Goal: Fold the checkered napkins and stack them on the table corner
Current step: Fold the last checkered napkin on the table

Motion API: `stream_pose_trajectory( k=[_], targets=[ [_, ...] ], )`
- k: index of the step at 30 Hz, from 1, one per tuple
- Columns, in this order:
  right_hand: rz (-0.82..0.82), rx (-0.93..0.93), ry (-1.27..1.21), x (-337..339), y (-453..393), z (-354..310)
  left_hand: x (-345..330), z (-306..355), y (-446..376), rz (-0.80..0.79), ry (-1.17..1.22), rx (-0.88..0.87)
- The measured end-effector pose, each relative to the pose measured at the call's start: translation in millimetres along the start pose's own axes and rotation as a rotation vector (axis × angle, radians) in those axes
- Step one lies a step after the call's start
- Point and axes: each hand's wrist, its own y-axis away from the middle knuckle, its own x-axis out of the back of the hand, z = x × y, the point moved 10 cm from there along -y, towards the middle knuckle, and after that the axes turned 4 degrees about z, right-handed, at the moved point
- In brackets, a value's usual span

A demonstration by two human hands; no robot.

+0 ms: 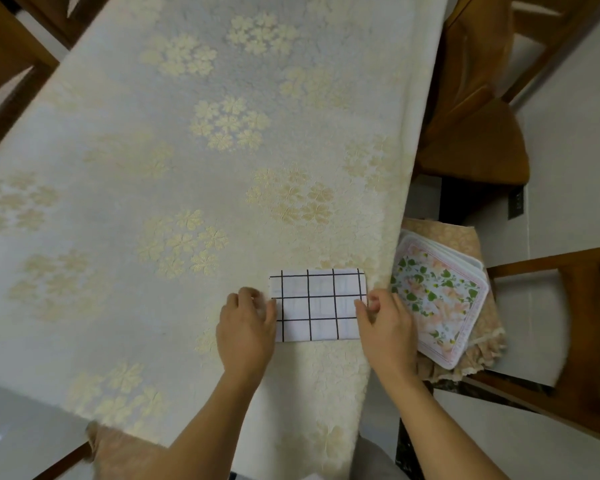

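A white napkin with a black grid [317, 304] lies folded into a rectangle near the right edge of the table [153, 188], which wears a cream floral cloth. My left hand [246, 327] holds the napkin's left short edge, its fingers curled at that edge. At the napkin's right short edge, my right hand [387, 327] pinches the cloth between thumb and fingers. Both hands are at table level with the napkin flat between them.
A stack of floral trays [440, 299] sits on a cushioned chair just right of the table edge. Wooden chairs [475, 109] stand along the right side and the far left. The tablecloth hangs over the near edge.
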Motion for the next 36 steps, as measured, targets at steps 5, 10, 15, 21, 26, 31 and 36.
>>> stream_pose_trajectory(
  k=[5, 10, 15, 21, 26, 31, 36],
  targets=[
    [-0.027, -0.21, 0.003, -12.1, 0.8, 4.8, -7.6, 2.5, 10.9, -0.016, -0.044, 0.095],
    [-0.012, -0.431, 0.016, -15.3, 1.1, 17.1, -16.7, 6.7, 15.9, -0.038, -0.051, 0.162],
    [-0.107, -0.544, -0.06, -27.2, 1.7, 20.4, -22.8, 10.7, 21.1, -0.028, -0.034, 0.215],
    [-0.219, -0.566, -0.153, -35.4, -6.0, 22.4, -18.0, 13.7, 22.9, 0.0, 0.134, 0.217],
    [-0.216, -0.558, -0.179, -26.9, -1.6, 17.0, -14.2, 16.9, 22.4, 0.013, 0.204, 0.207],
    [-0.211, -0.558, -0.232, -24.3, -3.9, 18.8, -19.7, 13.2, 12.3, -0.025, 0.271, 0.292],
    [-0.256, -0.612, -0.47, -31.0, -4.9, 16.8, -34.0, 4.4, 2.5, -0.078, 0.188, 0.341]
  ],
)
